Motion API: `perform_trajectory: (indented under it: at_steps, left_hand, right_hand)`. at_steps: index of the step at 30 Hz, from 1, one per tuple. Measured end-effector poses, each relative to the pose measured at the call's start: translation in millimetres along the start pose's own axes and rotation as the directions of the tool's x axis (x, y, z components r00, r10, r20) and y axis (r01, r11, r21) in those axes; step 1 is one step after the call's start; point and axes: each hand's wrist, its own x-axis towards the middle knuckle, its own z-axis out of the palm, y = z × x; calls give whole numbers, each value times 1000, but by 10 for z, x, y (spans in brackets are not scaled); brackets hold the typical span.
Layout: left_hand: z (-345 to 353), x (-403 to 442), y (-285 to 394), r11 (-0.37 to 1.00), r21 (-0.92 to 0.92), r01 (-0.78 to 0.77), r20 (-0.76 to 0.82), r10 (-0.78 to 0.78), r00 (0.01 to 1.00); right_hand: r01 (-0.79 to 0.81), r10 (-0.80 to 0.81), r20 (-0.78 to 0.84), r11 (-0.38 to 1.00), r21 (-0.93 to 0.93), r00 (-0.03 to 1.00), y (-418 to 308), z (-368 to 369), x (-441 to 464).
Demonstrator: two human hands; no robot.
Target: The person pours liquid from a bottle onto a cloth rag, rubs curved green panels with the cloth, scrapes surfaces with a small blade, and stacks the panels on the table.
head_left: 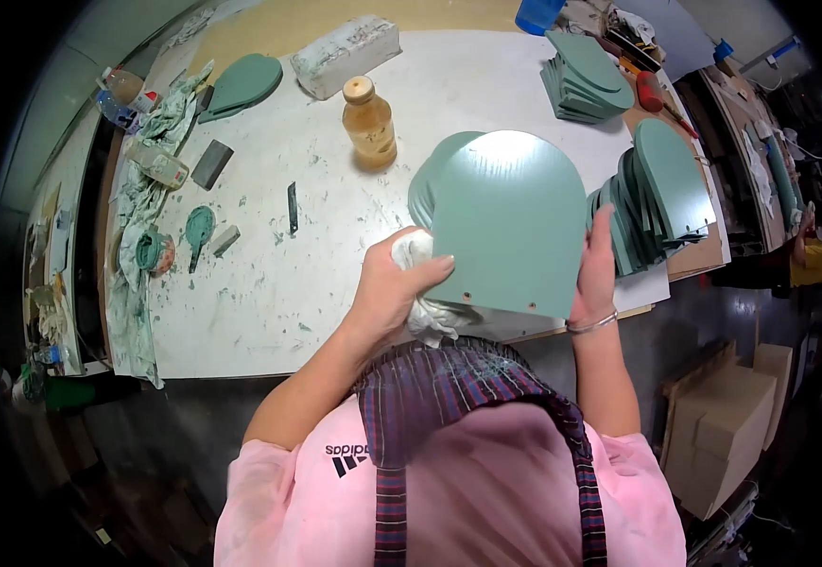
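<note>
A green arched panel (510,227) with a rounded top and small holes along its straight edge is held tilted before me. My left hand (397,283) grips its left edge, thumb on the face, with a white cloth (417,255) bunched between hand and panel. My right hand (597,269) supports the right edge, its fingers stretched up along the side and partly hidden behind it. Behind the panel, more rounded green pieces (422,194) show at the left. To the right of my right hand stands a stack of similar green panels (661,180).
A bottle of amber liquid (370,128) stands beyond the panel, near a white block (346,55). Another green stack (586,80) lies at the back right. A dark block (212,164), a putty-covered scraper (199,230) and stained rags (141,312) are at left. Cardboard boxes (723,435) stand lower right.
</note>
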Motion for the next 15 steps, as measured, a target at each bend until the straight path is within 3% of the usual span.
perform_trajectory:
  at_steps: [2, 4, 6, 7, 8, 9, 10, 12, 13, 14, 15]
  left_hand:
    - [-123, 71, -51, 996, 78, -46, 10, 46, 999]
    - [-241, 167, 84, 876, 479, -52, -158, 144, 977]
    - [-191, 131, 435, 940, 247, -237, -150, 279, 949]
    - [-138, 148, 530, 881, 319, -350, -11, 373, 928]
    - [-87, 177, 492, 629, 561, -538, 255, 487, 835]
    - [10, 201, 425, 278, 670, -689, 525, 479, 704]
    - [248, 161, 503, -185, 707, -682, 706, 226, 671]
    - [188, 355, 396, -362, 695, -621, 718, 314, 621]
    - [51, 466, 355, 5, 835, -550, 500, 407, 764]
    - [-118, 575, 338, 375, 832, -409, 256, 395, 882]
    - [-321, 648, 353, 462, 833, -305, 170, 312, 935]
  right_hand:
    - [127, -133, -12, 966, -226, 991, 118, -132, -70]
    - [138, -146, -19, 967, -215, 989, 190, -106, -70]
    - [151, -160, -28, 969, -197, 987, 229, -96, -69]
    - [110, -119, -36, 976, -189, 992, 242, -83, -79]
    - [63, -72, -41, 981, -185, 997, 255, -59, -83]
    - [52, -60, -39, 981, -186, 997, 297, -10, -95]
    - [72, -83, -33, 968, -242, 996, 361, 61, -115]
    - [81, -88, -10, 951, -300, 996, 386, 120, -142]
    - [42, -49, -13, 938, -345, 999, 359, 101, -182]
    - [8, -17, -19, 922, -388, 1000, 349, 82, -213]
    - [-28, 0, -68, 909, -416, 998, 364, 72, -239]
